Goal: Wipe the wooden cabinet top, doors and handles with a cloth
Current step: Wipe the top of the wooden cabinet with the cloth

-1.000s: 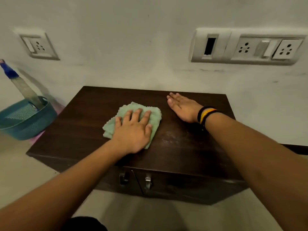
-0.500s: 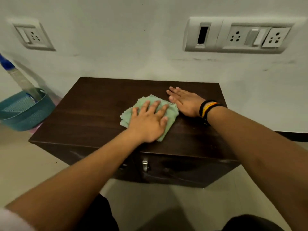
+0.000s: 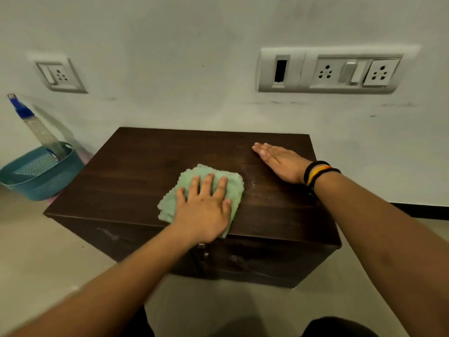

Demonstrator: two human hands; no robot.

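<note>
A low dark wooden cabinet (image 3: 136, 171) stands against the white wall. A folded pale green cloth (image 3: 213, 176) lies on its top near the front edge, at the middle. My left hand (image 3: 204, 210) presses flat on the cloth with fingers spread. My right hand (image 3: 279, 161) rests flat on the bare top toward the back right, holding nothing; bands circle its wrist. A pale dusty smear shows on the wood between the cloth and my right hand. Below the front edge, a metal door handle (image 3: 201, 249) peeks out beside my left forearm.
A teal plastic basket (image 3: 46, 183) sits on the floor left of the cabinet, with a clear spray bottle (image 3: 36, 127) with a blue top leaning in it. Socket plates (image 3: 328, 71) are on the wall above. Beige floor surrounds the cabinet.
My left hand slid the cloth right toward my right hand, then back toward the front edge at the middle. My right hand stayed flat at the back right.
</note>
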